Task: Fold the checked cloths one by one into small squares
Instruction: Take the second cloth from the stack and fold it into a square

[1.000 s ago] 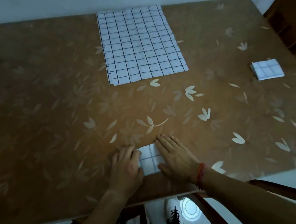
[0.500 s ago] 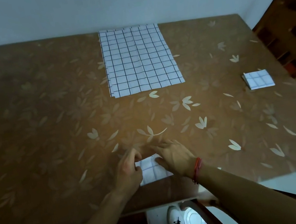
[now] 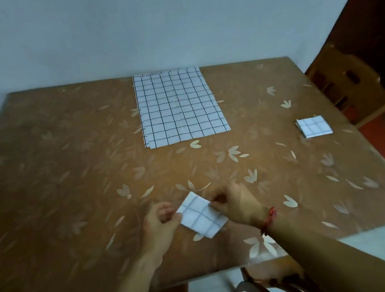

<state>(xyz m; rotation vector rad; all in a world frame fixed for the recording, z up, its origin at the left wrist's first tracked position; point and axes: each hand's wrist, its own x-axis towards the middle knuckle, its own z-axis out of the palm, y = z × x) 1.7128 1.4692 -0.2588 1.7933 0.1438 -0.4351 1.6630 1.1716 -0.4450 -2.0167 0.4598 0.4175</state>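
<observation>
A small folded checked square [image 3: 201, 216] is lifted and turned cornerwise near the table's front edge. My left hand [image 3: 159, 224] pinches its left corner and my right hand [image 3: 237, 204], with a red thread at the wrist, pinches its right corner. A stack of unfolded white cloths with a black check [image 3: 180, 106] lies flat at the far middle of the table. Another folded small square [image 3: 314, 126] sits at the right side of the table.
The brown table [image 3: 55, 192] has a leaf-patterned cover and stands against a pale wall. Wooden furniture [image 3: 355, 84] stands beyond the right edge. A chair frame and a white shoe show below the front edge.
Both hands pressed flat on the small square a second ago. They have since curled onto its corners, lifted it and rotated it diagonal. The view has tilted upward.
</observation>
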